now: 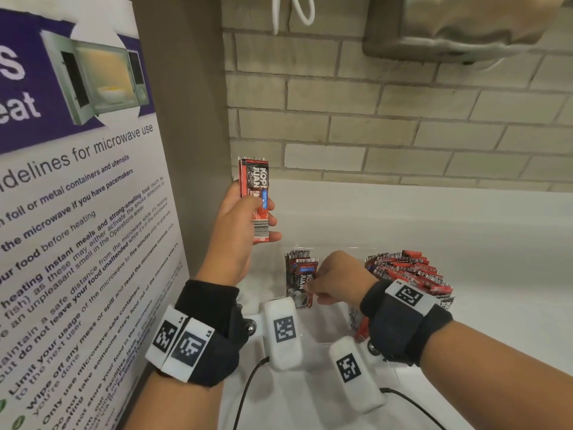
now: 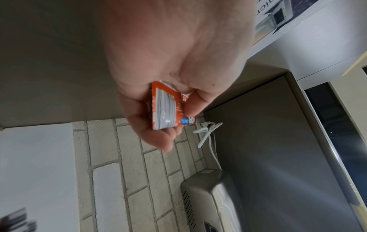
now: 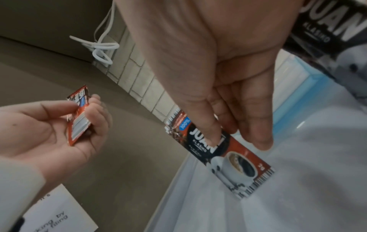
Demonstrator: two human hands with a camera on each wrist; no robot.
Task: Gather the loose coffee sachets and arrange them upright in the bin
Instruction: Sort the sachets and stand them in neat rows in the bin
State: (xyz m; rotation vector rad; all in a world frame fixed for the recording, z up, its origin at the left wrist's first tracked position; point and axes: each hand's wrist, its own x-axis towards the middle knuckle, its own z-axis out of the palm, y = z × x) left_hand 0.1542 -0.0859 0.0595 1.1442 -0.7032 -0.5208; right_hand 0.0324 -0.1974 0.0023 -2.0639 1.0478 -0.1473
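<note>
My left hand (image 1: 263, 212) is raised near the corner wall and grips a small stack of red coffee sachets (image 1: 255, 197) upright; the same stack (image 2: 164, 113) shows end-on in the left wrist view. Lower down, my right hand (image 1: 313, 290) pinches the front of several sachets (image 1: 299, 279) standing upright at the left end of a clear plastic bin (image 1: 333, 341). In the right wrist view the thumb (image 3: 214, 136) lies on that sachet's (image 3: 238, 164) printed face. A heap of more red sachets (image 1: 409, 270) lies at the bin's right end, partly hidden by my right wrist.
A large microwave-guidelines poster (image 1: 77, 212) stands close on the left. A brick wall (image 1: 403, 119) runs behind the white counter (image 1: 480, 243). A metal dispenser (image 1: 449, 23) and a white cable (image 1: 294, 10) hang above. Black cables trail near the front edge.
</note>
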